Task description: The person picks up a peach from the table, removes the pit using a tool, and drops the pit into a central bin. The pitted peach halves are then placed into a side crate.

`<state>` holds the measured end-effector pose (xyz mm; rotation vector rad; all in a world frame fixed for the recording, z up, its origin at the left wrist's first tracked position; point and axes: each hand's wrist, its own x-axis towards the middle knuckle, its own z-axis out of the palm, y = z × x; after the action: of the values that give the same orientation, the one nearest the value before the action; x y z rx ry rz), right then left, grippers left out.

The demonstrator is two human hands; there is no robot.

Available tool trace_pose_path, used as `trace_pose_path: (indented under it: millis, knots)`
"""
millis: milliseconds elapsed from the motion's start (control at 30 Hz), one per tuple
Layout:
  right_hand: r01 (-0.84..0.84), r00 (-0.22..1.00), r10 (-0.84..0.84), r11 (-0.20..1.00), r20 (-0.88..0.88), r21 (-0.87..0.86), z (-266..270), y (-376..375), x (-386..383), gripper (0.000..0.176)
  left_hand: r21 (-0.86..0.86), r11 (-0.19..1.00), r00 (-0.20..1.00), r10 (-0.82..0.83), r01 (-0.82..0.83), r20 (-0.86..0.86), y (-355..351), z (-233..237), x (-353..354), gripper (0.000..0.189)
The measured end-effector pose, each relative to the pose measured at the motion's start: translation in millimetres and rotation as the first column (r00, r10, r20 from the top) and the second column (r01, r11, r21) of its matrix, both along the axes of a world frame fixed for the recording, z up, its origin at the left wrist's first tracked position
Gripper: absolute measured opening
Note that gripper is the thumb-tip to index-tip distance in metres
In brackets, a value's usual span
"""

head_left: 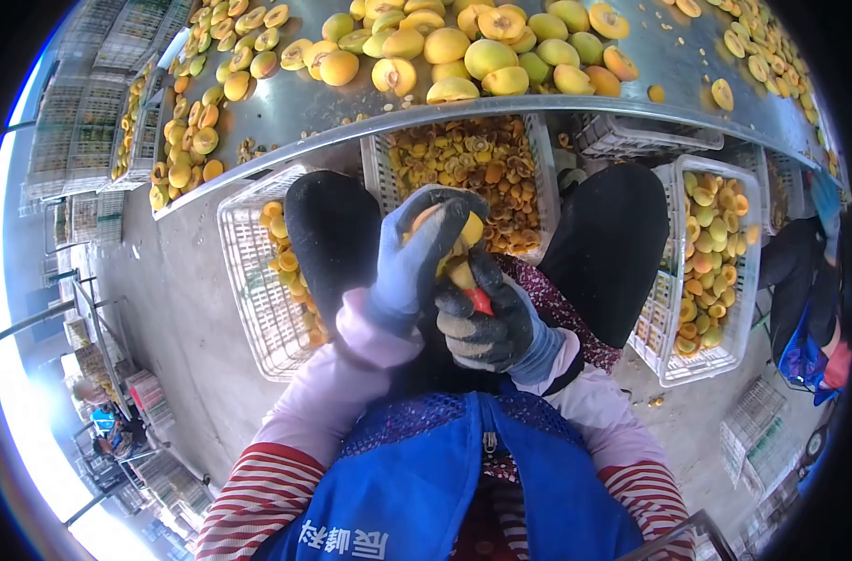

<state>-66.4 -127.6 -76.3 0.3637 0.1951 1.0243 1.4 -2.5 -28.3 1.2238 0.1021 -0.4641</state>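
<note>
My left hand [416,245], in a blue and grey work glove, is closed around a yellow stone fruit [472,230], which looks like a peach or an apricot. Just below it, my right hand [489,318] wears a dark-coated glove and grips a small tool with a red handle [478,300]. The tool's working end is hidden between the fingers and the fruit, so its kind does not show. Both hands meet above my lap. Behind them, a white crate [541,154] holds cut fruit scraps and brown pieces.
A metal table [295,112] ahead bears many whole and halved fruits [491,58]. Plastic crates with fruit stand by my left knee [248,271] and right knee [669,309]. Another person [809,271] sits at far right. Stacked crates [80,122] stand at left.
</note>
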Motion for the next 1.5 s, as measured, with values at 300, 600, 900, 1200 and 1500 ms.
trace_pose_path:
  millis: [300, 600, 900, 1200, 1500]
  knots:
    - [-0.013, 1.000, 0.014, 0.997, 0.016, -0.082, -15, 0, 5, 0.056, 0.077, 0.985, 0.985, 0.162, -0.157, -0.063, -5, -4, -6, 0.026]
    - [0.078, 0.996, -0.076, 0.996, -0.038, 0.036, -8, 10, 4, 0.051, -0.076, 0.994, 0.945, 0.047, -0.076, -0.324, 2, -8, 1, 0.030]
    - [0.069, 0.990, 0.014, 0.825, 0.142, -0.561, -2, 4, 9, 0.047, 0.087, 0.953, 0.954, 0.295, -0.289, -0.054, 43, -55, 14, 0.029]
    - [0.663, 0.742, -0.152, 0.024, 0.653, -0.748, 25, 14, 31, 0.021, 0.062, 0.991, 0.987, 0.106, -0.115, 0.123, 15, 11, 1, 0.034]
    - [0.867, 0.492, 0.311, -0.097, 0.813, -0.488, 48, -17, 30, 0.026, 0.029, 0.999, 1.000, 0.030, -0.030, -0.002, 17, 30, 18, 0.038]
